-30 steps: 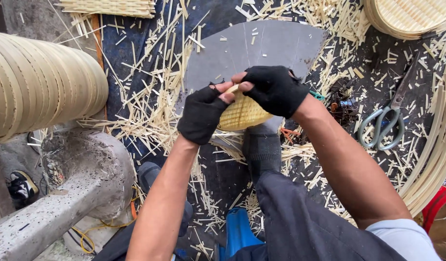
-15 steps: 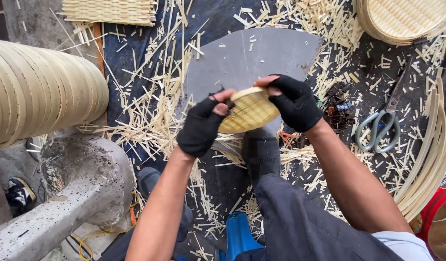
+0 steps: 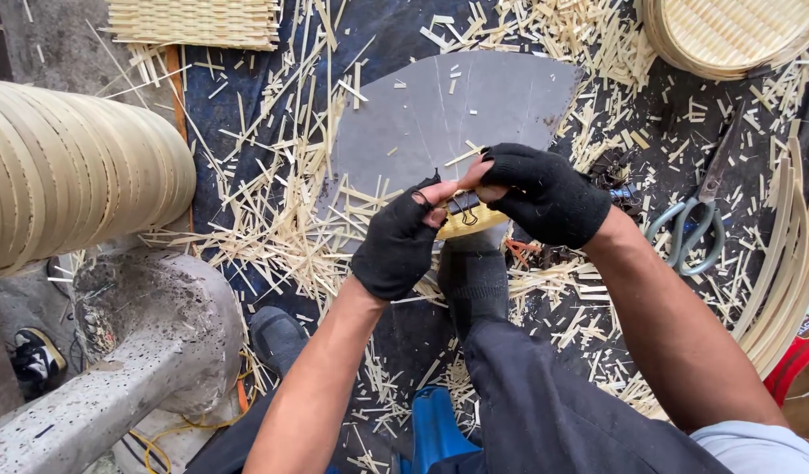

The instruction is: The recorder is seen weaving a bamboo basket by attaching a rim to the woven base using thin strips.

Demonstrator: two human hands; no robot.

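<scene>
Both my hands wear black fingerless gloves and meet over a small round woven bamboo piece (image 3: 471,224). My left hand (image 3: 402,239) grips its left side. My right hand (image 3: 545,193) covers its top right, and its fingers pinch a black binder clip (image 3: 463,204) on the rim. Most of the woven piece is hidden by the hands. Below them my knee in dark trousers (image 3: 545,386) and a foot in a dark sock (image 3: 475,276) rest on a grey fan-shaped board (image 3: 448,110).
Bamboo splinters (image 3: 273,219) litter the dark mat. A stack of bamboo hoops (image 3: 71,167) lies left, a woven mat (image 3: 194,22) top left, a round bamboo tray (image 3: 729,31) top right. Scissors (image 3: 698,219) lie right, beside bent bamboo strips (image 3: 786,263). A concrete block (image 3: 132,351) sits lower left.
The woven piece was turned and tilted between my hands; now they have closed together over it, with the binder clip pinched at its rim.
</scene>
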